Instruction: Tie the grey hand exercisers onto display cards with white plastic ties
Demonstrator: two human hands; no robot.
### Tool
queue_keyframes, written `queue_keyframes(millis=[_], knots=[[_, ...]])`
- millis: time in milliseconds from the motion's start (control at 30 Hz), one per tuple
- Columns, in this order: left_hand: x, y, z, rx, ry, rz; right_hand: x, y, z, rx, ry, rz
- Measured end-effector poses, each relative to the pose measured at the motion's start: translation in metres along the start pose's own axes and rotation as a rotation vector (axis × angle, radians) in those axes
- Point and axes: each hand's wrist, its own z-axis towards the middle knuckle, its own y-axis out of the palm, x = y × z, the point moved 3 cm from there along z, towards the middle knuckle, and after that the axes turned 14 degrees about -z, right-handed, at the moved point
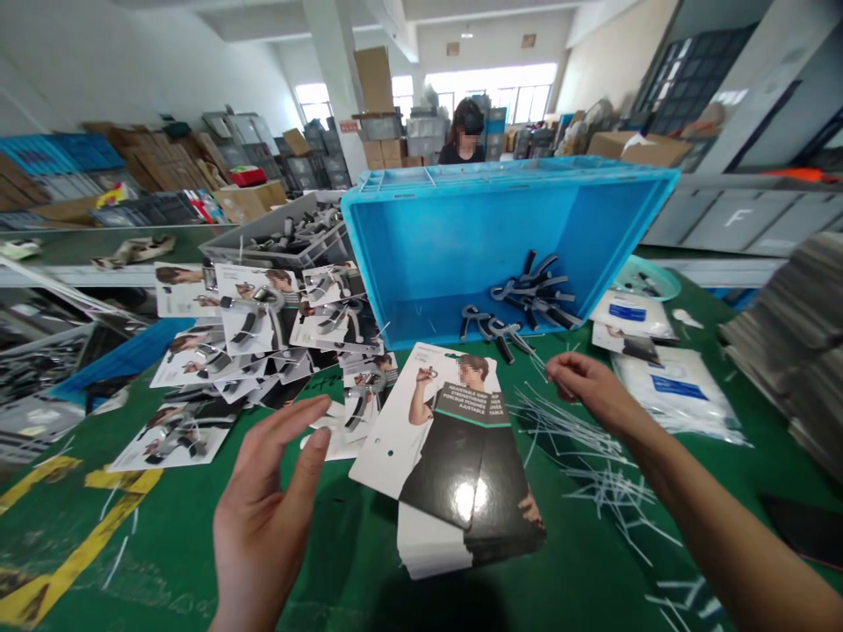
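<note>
My left hand (270,509) hovers open above the green table, fingers spread, just left of a stack of printed packaging cards (454,456). My right hand (583,382) reaches forward to the right of the stack, fingertips pinched together near loose white plastic ties (580,448); whether it holds a tie I cannot tell. Beyond it, a blue crate (461,219) lies tipped on its side with grey and black hand grippers (527,303) spilling from its mouth.
Finished cards with grippers attached (250,342) pile up at the left. A grey bin of parts (290,237) stands behind them. White plastic bags (672,386) lie at the right. A person (464,132) stands beyond the crate among boxes.
</note>
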Motion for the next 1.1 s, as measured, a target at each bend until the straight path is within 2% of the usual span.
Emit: queue_keyframes(millis=[33, 100, 167, 233, 300, 400, 467, 533, 600, 700, 733, 800, 867, 900, 967, 1000, 1100], knots=[[0.015, 0.008, 0.005, -0.099, 0.194, 0.06, -0.022, -0.005, -0.01, -0.004, -0.037, 0.055], [0.04, 0.032, 0.01, -0.334, 0.502, 0.128, -0.067, -0.004, -0.032, -0.207, -0.128, 0.259], [0.052, 0.053, 0.012, -0.459, 0.661, 0.154, -0.106, 0.007, -0.051, -0.439, -0.168, 0.368], [0.054, 0.066, 0.013, -0.485, 0.675, 0.138, -0.133, 0.021, -0.064, -0.609, -0.163, 0.502], [0.05, 0.067, 0.013, -0.474, 0.568, 0.069, -0.147, 0.033, -0.068, -0.694, -0.144, 0.667], [0.039, 0.055, 0.01, -0.397, 0.259, -0.112, -0.154, 0.051, -0.064, -0.662, -0.134, 0.835], [0.033, 0.049, 0.007, -0.36, 0.039, -0.232, -0.155, 0.064, -0.06, -0.601, -0.153, 0.795], [0.029, 0.047, 0.005, -0.356, -0.106, -0.286, -0.157, 0.075, -0.059, -0.547, -0.19, 0.653], [0.027, 0.048, 0.003, -0.39, -0.136, -0.278, -0.159, 0.083, -0.058, -0.491, -0.216, 0.518], [0.017, 0.045, 0.001, -0.406, -0.081, -0.232, -0.157, 0.087, -0.055, -0.429, -0.2, 0.419], [0.011, 0.041, -0.001, -0.353, -0.064, -0.21, -0.155, 0.087, -0.054, -0.422, -0.178, 0.411], [-0.007, 0.027, -0.005, -0.145, -0.093, -0.169, -0.148, 0.087, -0.052, -0.43, -0.123, 0.439], [-0.03, 0.014, -0.015, 0.054, -0.276, -0.198, -0.143, 0.088, -0.049, -0.457, -0.082, 0.506], [-0.04, 0.012, -0.022, 0.101, -0.408, -0.262, -0.141, 0.089, -0.048, -0.471, -0.07, 0.538], [-0.054, 0.015, -0.035, 0.077, -0.657, -0.478, -0.139, 0.091, -0.047, -0.479, -0.06, 0.577], [-0.057, 0.018, -0.04, 0.042, -0.737, -0.601, -0.139, 0.093, -0.046, -0.475, -0.057, 0.588], [-0.058, 0.023, -0.039, 0.007, -0.802, -0.825, -0.14, 0.094, -0.045, -0.452, -0.048, 0.604]])
